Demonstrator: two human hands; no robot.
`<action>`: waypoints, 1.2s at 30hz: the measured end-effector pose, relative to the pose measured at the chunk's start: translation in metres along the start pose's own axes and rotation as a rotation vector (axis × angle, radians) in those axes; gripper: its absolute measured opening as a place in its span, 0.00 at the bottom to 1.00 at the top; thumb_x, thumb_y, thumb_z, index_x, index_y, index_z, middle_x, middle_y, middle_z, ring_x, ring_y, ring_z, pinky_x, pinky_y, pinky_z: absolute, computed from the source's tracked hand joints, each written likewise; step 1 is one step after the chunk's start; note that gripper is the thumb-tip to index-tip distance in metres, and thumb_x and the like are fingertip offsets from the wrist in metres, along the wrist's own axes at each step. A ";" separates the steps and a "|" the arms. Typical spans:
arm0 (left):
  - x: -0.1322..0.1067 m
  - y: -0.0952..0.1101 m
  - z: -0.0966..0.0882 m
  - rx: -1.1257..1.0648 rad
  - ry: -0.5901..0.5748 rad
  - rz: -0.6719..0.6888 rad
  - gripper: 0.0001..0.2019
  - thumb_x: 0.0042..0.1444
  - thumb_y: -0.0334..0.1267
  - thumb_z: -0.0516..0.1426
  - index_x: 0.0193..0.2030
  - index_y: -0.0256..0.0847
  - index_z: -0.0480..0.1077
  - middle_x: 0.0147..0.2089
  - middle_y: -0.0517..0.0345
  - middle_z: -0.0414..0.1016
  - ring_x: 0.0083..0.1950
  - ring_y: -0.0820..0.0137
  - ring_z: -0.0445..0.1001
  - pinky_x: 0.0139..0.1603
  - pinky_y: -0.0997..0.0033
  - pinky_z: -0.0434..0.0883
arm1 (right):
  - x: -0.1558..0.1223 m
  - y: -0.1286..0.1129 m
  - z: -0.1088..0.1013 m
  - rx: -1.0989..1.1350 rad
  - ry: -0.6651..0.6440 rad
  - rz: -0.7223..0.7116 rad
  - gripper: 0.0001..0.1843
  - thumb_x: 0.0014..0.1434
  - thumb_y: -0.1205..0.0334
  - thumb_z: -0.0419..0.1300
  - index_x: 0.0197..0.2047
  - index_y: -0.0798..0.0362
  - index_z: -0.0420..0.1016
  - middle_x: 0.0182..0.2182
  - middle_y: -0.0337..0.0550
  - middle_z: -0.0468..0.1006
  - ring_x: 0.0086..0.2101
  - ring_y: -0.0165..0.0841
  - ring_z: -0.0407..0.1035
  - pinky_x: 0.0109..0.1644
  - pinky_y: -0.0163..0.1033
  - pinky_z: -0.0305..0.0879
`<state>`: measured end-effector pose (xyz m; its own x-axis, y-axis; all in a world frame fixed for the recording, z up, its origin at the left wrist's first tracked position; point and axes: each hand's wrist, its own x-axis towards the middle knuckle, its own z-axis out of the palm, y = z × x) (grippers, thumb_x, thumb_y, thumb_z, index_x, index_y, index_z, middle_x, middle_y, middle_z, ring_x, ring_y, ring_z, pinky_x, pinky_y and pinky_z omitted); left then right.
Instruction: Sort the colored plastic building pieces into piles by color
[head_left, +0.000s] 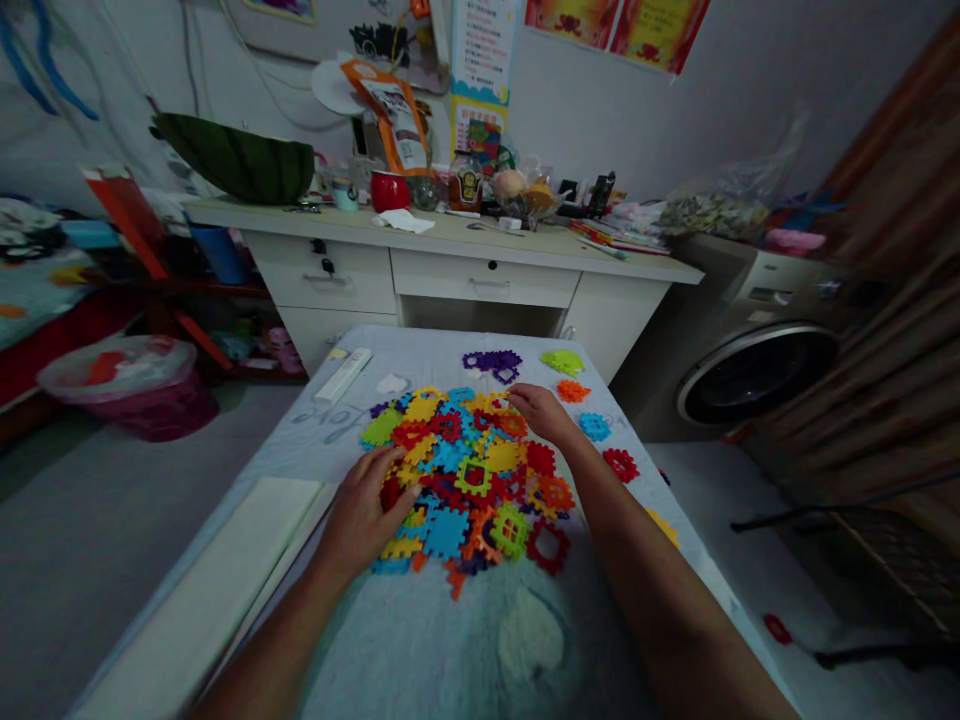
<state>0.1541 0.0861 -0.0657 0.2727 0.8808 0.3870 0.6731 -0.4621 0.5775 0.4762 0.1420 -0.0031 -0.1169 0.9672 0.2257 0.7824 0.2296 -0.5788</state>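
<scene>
A heap of colourful square interlocking plastic pieces [469, 475] lies on a pale cloth-covered table [420, 640]. My left hand [365, 510] rests on the heap's left edge, fingers curled down onto the pieces. At the far right edge of the heap my right hand [541, 412] lies palm down, fingers bent over an orange and yellow piece. Loose pieces sit apart from the heap: purple [493, 362], green [562, 361], orange [572, 391], blue [595, 427] and red [621, 464].
A white remote [343, 375] lies at the table's far left, a pale folded sheet [225, 580] along its left edge. Beyond stand a cluttered white desk [442, 265] with half a watermelon [238, 160], a washing machine [750, 350] at right, a pink bin [127, 385] at left.
</scene>
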 end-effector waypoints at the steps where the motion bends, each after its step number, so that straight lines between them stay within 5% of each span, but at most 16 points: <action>1: 0.000 0.000 0.000 0.002 -0.001 0.007 0.23 0.59 0.52 0.55 0.57 0.42 0.67 0.59 0.47 0.69 0.61 0.56 0.69 0.63 0.51 0.67 | -0.007 0.003 -0.005 0.018 0.029 0.021 0.10 0.63 0.63 0.53 0.36 0.54 0.76 0.35 0.43 0.78 0.36 0.33 0.68 0.42 0.35 0.60; 13: -0.003 0.002 0.002 0.032 -0.004 0.019 0.28 0.57 0.57 0.55 0.59 0.42 0.66 0.60 0.46 0.69 0.61 0.53 0.69 0.64 0.47 0.65 | -0.139 0.050 -0.089 0.277 0.196 0.414 0.14 0.51 0.53 0.60 0.38 0.52 0.74 0.22 0.35 0.71 0.23 0.29 0.64 0.27 0.34 0.59; 21: -0.005 0.000 0.002 0.010 -0.048 0.046 0.28 0.58 0.58 0.54 0.60 0.43 0.65 0.62 0.46 0.67 0.63 0.53 0.67 0.65 0.49 0.65 | -0.215 0.053 -0.099 0.330 0.221 0.571 0.15 0.45 0.51 0.61 0.33 0.52 0.75 0.23 0.37 0.73 0.24 0.30 0.65 0.28 0.35 0.60; 25: -0.005 -0.001 0.004 0.016 -0.050 0.044 0.29 0.59 0.57 0.54 0.61 0.43 0.64 0.63 0.46 0.66 0.64 0.53 0.66 0.66 0.50 0.63 | -0.229 0.064 -0.090 0.237 0.248 0.588 0.13 0.47 0.54 0.59 0.34 0.52 0.75 0.25 0.39 0.74 0.26 0.32 0.67 0.31 0.37 0.64; 30: -0.005 0.000 0.003 0.021 -0.053 0.040 0.30 0.58 0.58 0.53 0.61 0.42 0.64 0.63 0.45 0.65 0.64 0.52 0.66 0.66 0.49 0.63 | -0.232 0.069 -0.080 -0.109 0.372 0.564 0.16 0.50 0.59 0.59 0.42 0.51 0.77 0.41 0.48 0.76 0.36 0.36 0.71 0.44 0.44 0.69; 36: -0.004 0.001 0.003 0.049 -0.017 0.041 0.27 0.58 0.56 0.54 0.59 0.43 0.66 0.62 0.46 0.67 0.63 0.52 0.67 0.65 0.48 0.64 | -0.203 0.036 -0.063 -0.217 0.213 0.322 0.14 0.55 0.60 0.61 0.45 0.51 0.77 0.47 0.51 0.77 0.47 0.42 0.71 0.56 0.50 0.64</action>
<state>0.1557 0.0822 -0.0694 0.3118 0.8633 0.3968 0.6937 -0.4922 0.5258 0.5664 -0.0529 -0.0203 0.2649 0.9365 0.2298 0.8714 -0.1304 -0.4729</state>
